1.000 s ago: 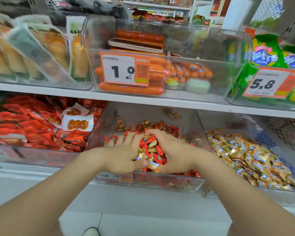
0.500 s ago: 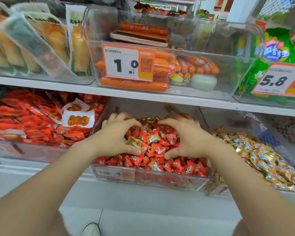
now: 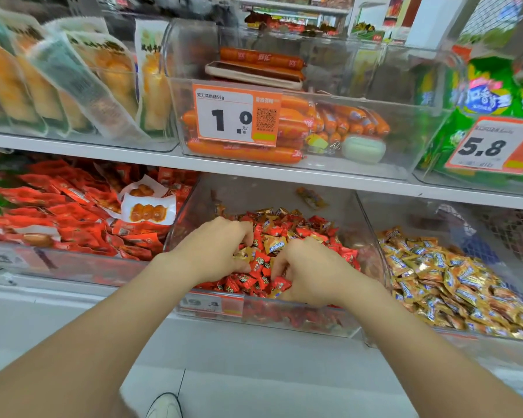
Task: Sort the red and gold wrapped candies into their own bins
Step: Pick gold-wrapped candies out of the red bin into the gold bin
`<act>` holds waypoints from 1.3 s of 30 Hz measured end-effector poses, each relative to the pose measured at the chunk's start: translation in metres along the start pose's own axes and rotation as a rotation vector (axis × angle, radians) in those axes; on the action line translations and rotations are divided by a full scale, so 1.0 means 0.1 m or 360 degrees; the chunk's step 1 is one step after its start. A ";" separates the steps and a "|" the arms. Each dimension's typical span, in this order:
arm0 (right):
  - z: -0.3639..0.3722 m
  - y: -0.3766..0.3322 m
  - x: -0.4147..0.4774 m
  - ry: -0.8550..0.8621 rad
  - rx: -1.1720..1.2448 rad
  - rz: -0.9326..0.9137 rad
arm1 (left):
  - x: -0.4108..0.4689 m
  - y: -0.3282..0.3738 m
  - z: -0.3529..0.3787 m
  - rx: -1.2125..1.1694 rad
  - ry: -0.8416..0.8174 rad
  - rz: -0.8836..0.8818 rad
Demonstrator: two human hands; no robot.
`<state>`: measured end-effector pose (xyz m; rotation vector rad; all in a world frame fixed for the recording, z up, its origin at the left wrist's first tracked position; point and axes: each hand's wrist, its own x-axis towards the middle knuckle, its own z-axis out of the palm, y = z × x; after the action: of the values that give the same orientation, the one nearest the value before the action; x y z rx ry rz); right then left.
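Both hands in middle bin point(image 3: 248, 191) of red candies point(image 3: 310, 230). Left hand point(image 3: 215, 251) pinches a gold candy point(image 3: 244, 253); right hand point(image 3: 311, 273) curled into pile, grip unclear

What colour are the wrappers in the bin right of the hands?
Gold wrappers with small blue labels, clear in the head view.
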<state>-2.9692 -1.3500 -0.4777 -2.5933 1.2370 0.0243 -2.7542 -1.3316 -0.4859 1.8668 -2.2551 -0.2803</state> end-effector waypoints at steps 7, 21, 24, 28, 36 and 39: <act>-0.25 0.15 -0.21 0.0091 0.0478 0.0049 | -0.06 -0.06 -0.07 -0.0051 -0.0091 0.0005; -0.27 0.17 -0.14 0.0342 0.0491 -0.0048 | -0.26 -0.07 -0.31 -0.0077 -0.0224 -0.0108; -0.16 0.16 -0.02 0.0351 0.0270 -0.0152 | -0.27 -0.05 -0.31 0.0070 -0.0274 -0.0179; -0.02 0.16 0.13 0.0160 0.0042 -0.0259 | -0.26 -0.07 -0.30 0.0177 -0.0345 -0.0229; 0.01 0.20 0.29 0.0301 -0.0099 -0.0177 | -0.23 -0.11 -0.16 0.0246 -0.0504 -0.0227; -0.03 0.23 0.26 0.0355 0.0025 -0.0177 | -0.19 -0.16 -0.13 0.0134 -0.0454 -0.0159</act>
<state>-2.9707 -1.3838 -0.4837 -2.7044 1.1538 -0.3025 -2.7324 -1.3164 -0.4786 2.1042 -2.3884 -0.5049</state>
